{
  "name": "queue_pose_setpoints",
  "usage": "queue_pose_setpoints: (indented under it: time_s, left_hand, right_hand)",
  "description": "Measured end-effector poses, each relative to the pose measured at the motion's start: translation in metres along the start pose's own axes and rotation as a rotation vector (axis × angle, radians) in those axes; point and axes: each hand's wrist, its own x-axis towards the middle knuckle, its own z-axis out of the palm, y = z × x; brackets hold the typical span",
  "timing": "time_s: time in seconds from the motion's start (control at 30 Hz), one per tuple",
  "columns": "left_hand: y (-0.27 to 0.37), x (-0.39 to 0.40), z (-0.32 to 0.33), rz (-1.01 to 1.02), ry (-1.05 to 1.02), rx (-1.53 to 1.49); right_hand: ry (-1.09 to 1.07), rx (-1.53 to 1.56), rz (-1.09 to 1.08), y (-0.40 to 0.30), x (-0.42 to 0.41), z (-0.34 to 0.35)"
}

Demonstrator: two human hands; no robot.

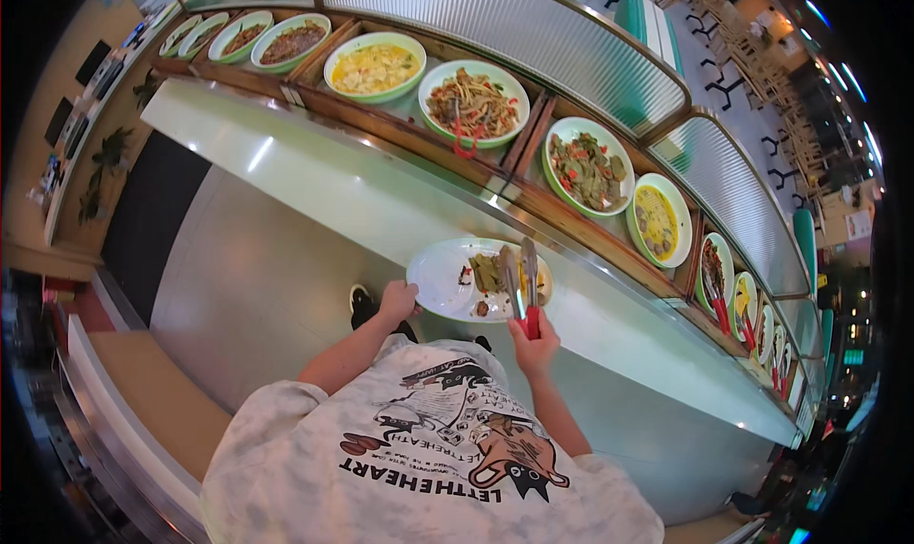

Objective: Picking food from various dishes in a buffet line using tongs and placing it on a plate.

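Observation:
My left hand (398, 301) grips the left rim of an oval white plate (439, 280), held over the edge of the pale counter ledge. My right hand (537, 343) is closed on the red handle of metal serving tongs (520, 276). The tongs' arms reach over the plate's right half, beside green leafy food (487, 271), a small brown piece (482, 308) and some yellow food. Whether the tongs hold any food cannot be told. Beyond the ledge, the nearest serving bowls hold greens with red pepper (587, 173) and yellow soup with round balls (657, 223).
The pale ledge (300, 148) runs along a wooden food counter. Further bowls hold noodle-like strips (473, 105) and a yellow dish (376, 69). Ribbed glass screens (500, 33) stand behind them. A tan-topped low bench or ledge (161, 394) lies at the lower left.

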Motion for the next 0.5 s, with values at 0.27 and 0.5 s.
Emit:
queue_pose_setpoints:
  time_s: [0.27, 0.5]
  left_hand:
    - [0.024, 0.044, -0.133, -0.072, -0.057, -0.020]
    - [0.026, 0.070, -0.194, -0.070, -0.063, -0.104]
  right_hand:
    - [-0.058, -0.310, -0.155, -0.150, 0.144, 0.089]
    - [-0.090, -0.766, -0.189, -0.193, 0.254, 0.129]
